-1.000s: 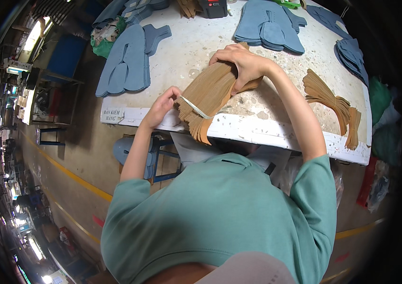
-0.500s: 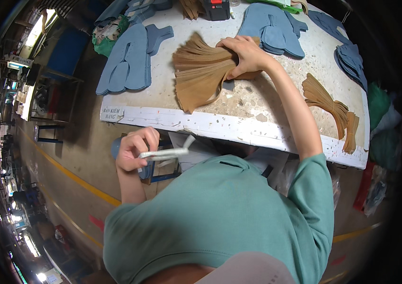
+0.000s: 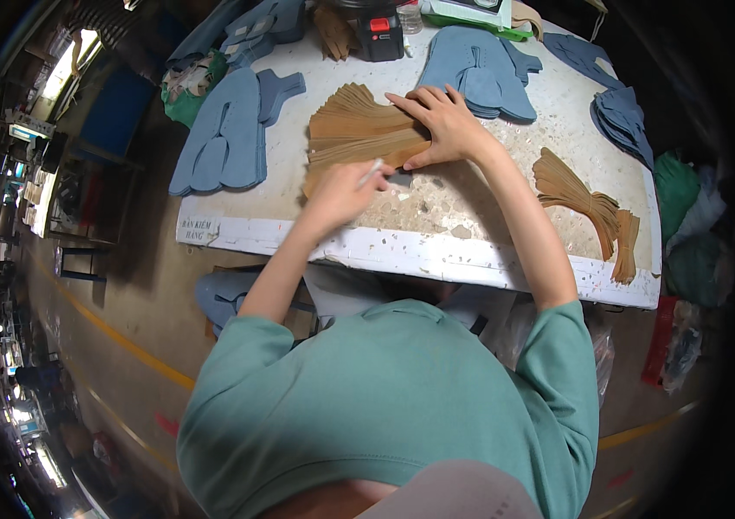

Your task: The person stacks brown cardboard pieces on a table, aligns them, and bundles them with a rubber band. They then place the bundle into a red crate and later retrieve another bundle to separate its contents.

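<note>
A stack of brown, leather-like strips (image 3: 359, 125) lies fanned out on the white table. My right hand (image 3: 449, 128) spans the narrow end of this stack, its thumb on the near side and its fingers on the far side. My left hand (image 3: 341, 192) is closed around a slim whitish tool (image 3: 371, 173), which is too blurred to name. It is over the near edge of the fan, left of my right thumb, and hides part of the strips.
Blue cut pieces lie stacked at the left (image 3: 224, 130) and behind my right hand (image 3: 480, 73). More brown strips (image 3: 577, 190) are at the right. A black box-shaped device with a red part (image 3: 381, 39) stands at the back. The table's white front edge (image 3: 402, 261) runs before me.
My left hand has come up from below the table edge to the brown stack, with the whitish tool in it. My right hand stays on the stack, its fingers shifted slightly.
</note>
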`<action>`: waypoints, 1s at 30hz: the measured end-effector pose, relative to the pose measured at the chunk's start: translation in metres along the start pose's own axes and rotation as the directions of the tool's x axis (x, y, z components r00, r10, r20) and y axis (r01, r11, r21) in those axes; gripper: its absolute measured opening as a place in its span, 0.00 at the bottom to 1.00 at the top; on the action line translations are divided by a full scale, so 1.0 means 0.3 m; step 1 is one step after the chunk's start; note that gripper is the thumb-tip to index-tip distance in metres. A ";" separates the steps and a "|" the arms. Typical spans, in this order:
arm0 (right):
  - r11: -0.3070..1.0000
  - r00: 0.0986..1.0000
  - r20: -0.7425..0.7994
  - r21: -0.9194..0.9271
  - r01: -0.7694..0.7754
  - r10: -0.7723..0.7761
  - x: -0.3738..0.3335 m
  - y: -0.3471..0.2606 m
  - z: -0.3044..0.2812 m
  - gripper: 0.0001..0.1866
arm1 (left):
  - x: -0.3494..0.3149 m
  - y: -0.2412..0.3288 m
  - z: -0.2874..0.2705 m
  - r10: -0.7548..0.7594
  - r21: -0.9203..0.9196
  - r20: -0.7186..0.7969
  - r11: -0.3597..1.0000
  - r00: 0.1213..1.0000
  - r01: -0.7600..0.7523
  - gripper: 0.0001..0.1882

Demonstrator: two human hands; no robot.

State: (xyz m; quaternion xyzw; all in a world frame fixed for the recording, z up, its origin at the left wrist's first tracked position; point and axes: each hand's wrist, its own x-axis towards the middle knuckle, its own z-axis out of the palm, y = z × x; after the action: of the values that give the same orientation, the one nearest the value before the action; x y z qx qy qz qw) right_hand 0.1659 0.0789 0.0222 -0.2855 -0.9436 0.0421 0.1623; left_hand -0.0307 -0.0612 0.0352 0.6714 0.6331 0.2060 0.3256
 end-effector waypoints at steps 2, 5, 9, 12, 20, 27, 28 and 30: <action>0.998 0.999 -0.007 -0.044 -0.040 0.039 -0.011 0.007 0.006 0.62 | -0.005 -0.051 -0.056 0.102 0.008 -0.011 0.995 0.995 -0.102 0.15; 0.996 0.996 0.061 -0.051 -0.067 0.070 0.003 0.013 0.011 0.65 | -0.030 -0.053 -0.079 0.136 -0.154 0.062 0.980 0.989 -0.125 0.15; 0.994 0.999 0.017 -0.107 -0.034 0.036 0.005 -0.023 -0.027 0.66 | -0.069 0.034 -0.126 0.218 -0.365 0.237 0.923 0.947 -0.121 0.14; 0.821 0.986 -0.164 0.559 0.110 -0.021 -0.055 -0.100 -0.090 0.37 | -0.094 0.096 -0.147 0.311 -0.581 0.314 0.810 0.897 -0.078 0.15; 0.234 0.937 0.126 0.949 -0.209 0.326 -0.334 -0.239 -0.195 0.08 | 0.004 0.178 -0.026 0.394 -0.549 0.397 0.826 0.829 -0.129 0.20; 0.373 0.295 -0.349 0.928 -0.025 0.889 -0.950 -0.008 -0.368 0.09 | 0.147 0.147 -0.030 0.563 0.510 0.089 0.682 0.821 -0.524 0.61; 0.417 0.076 -0.415 0.909 -0.019 0.907 -1.078 0.037 -0.391 0.10 | 0.163 0.123 -0.031 0.483 0.611 0.097 0.661 0.870 -0.435 0.65; 0.570 -0.215 -0.568 0.820 -0.063 0.794 -1.347 0.116 -0.415 0.14 | 0.202 0.080 -0.026 0.465 0.659 0.065 0.645 0.883 -0.388 0.67</action>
State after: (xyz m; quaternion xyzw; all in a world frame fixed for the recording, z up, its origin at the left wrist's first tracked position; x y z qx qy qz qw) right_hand 0.5422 -0.1171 0.0197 -0.5039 -0.3043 0.1439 0.7955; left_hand -0.0120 0.0001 0.0494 0.8592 0.5050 0.0788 -0.0234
